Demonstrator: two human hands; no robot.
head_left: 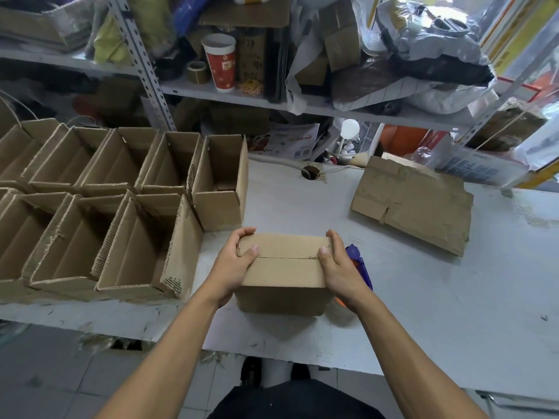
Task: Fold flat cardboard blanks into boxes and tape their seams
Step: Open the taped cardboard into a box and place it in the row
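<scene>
Hands clasping a folded cardboard box (282, 267) on the white table (423, 297), left hand (234, 267) and right hand (340, 269) curled over opposite ends, thumbs pinning closed flaps, open boxes (145, 246) close left, bare tabletop right.

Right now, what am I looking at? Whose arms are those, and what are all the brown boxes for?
There is no machine here. The picture comes from a camera worn on a person's head, looking down, so the arms you see are that person's own. The left hand and the right hand hold a small cardboard box by its two ends, with its flaps folded shut on top. It sits on a white table. To the left stand open boxes already folded. To the right lies a flat cardboard blank, not folded yet. Behind the right hand peeks a purple tape dispenser, probably for taping the seam. Crowded shelves stand behind.
</scene>
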